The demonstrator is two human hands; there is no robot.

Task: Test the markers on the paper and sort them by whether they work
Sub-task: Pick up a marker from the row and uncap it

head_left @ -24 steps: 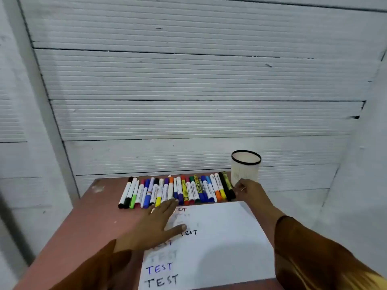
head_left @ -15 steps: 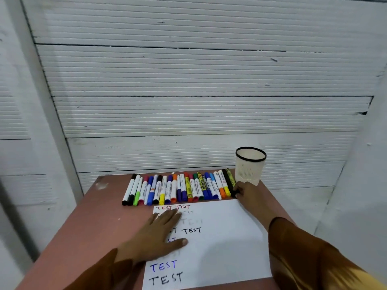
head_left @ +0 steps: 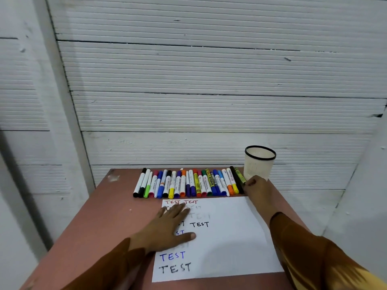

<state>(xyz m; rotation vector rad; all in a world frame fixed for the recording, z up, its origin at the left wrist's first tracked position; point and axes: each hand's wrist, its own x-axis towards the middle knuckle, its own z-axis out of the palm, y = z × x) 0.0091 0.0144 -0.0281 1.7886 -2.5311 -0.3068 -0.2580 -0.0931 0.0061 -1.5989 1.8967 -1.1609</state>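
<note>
Several capped markers (head_left: 188,183) of many colours lie side by side in a row at the back of the table. In front of them is a white sheet of paper (head_left: 228,239) with "TEST" written on it in red, black and blue. My left hand (head_left: 170,225) lies flat on the left part of the sheet, fingers spread. My right hand (head_left: 256,190) is at the right end of the row, its fingertips on the green marker (head_left: 239,175) there. Whether the fingers pinch that marker is not clear.
A white mesh cup (head_left: 259,164) with a black rim stands at the back right, just behind my right hand. The brown table (head_left: 109,216) is small, with a white ribbed wall close behind it and its edges near on both sides.
The view has shifted slightly. My right hand has stayed at the right end of the marker row, and my left hand keeps resting on the paper.
</note>
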